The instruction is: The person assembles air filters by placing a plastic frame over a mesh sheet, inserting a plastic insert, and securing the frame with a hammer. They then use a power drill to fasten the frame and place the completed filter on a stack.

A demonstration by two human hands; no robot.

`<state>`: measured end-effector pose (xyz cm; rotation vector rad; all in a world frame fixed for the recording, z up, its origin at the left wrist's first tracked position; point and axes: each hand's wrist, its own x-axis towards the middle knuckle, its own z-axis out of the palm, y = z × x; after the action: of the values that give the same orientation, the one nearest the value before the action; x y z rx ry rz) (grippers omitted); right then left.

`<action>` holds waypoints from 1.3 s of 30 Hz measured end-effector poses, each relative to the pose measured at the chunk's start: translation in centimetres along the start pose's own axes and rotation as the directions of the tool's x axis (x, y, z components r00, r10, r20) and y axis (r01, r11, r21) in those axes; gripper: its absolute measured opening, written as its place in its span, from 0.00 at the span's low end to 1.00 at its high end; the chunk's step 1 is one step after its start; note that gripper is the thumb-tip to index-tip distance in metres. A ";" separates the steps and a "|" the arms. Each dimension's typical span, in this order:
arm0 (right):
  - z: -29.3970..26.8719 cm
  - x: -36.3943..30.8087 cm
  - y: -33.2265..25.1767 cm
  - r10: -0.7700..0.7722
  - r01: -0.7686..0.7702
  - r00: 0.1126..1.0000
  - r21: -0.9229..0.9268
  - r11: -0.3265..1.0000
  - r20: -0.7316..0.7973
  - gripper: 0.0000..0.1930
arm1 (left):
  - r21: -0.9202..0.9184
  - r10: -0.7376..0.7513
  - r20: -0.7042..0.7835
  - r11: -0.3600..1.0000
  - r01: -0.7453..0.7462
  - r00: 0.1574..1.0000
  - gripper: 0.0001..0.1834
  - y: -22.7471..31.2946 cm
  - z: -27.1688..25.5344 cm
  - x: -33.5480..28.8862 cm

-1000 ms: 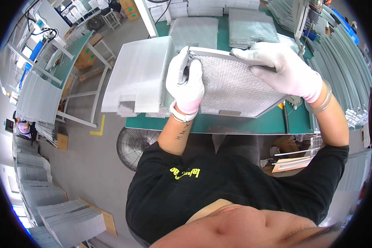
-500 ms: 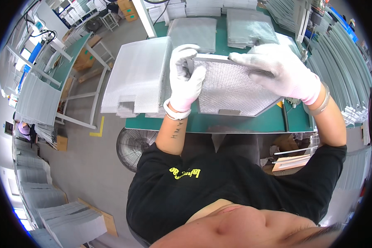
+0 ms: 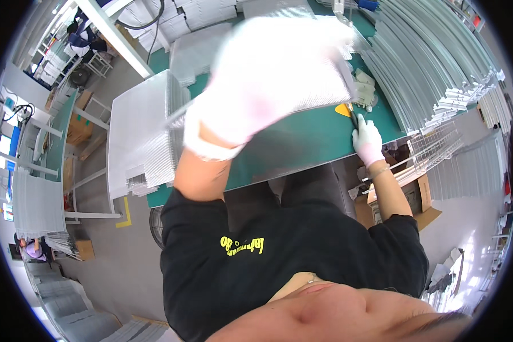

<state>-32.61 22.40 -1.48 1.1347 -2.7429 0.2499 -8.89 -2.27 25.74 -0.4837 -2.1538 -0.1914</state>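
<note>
My gloved left hand [image 3: 268,74] is raised close to the camera, and motion smears its fingers, so its grip cannot be made out. Behind and below it is a framed silver mesh panel [image 3: 328,90], tilted and largely covered by the hand. Down at the table's right front part, my gloved right hand [image 3: 368,141] is closed around the dark handle of a slim tool [image 3: 354,118]. Beside that handle lies a yellow-orange triangular piece [image 3: 343,110]. The far end of the tool is hard to make out.
A stack of mesh sheets [image 3: 139,125] stands on the left of the green table [image 3: 302,137]. Pale small parts [image 3: 363,91] lie near my right hand. Long metal strips [image 3: 427,62] are piled at the right. A cardboard box [image 3: 424,199] sits below the table edge.
My right hand has left the panel's edge and moved down to the dark-handled tool. My left hand has risen toward the camera. The whole view has shifted.
</note>
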 end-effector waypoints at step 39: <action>-20.9 -5.4 -0.4 -0.238 0.263 0.965 0.451 0.853 -0.112 0.31 | 0.375 -0.282 -0.240 0.856 0.357 0.929 0.37 0.6 18.4 -2.3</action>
<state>-26.73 30.32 17.69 1.5541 -2.5137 0.9232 -21.16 3.29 13.05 0.1393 -2.0105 0.0422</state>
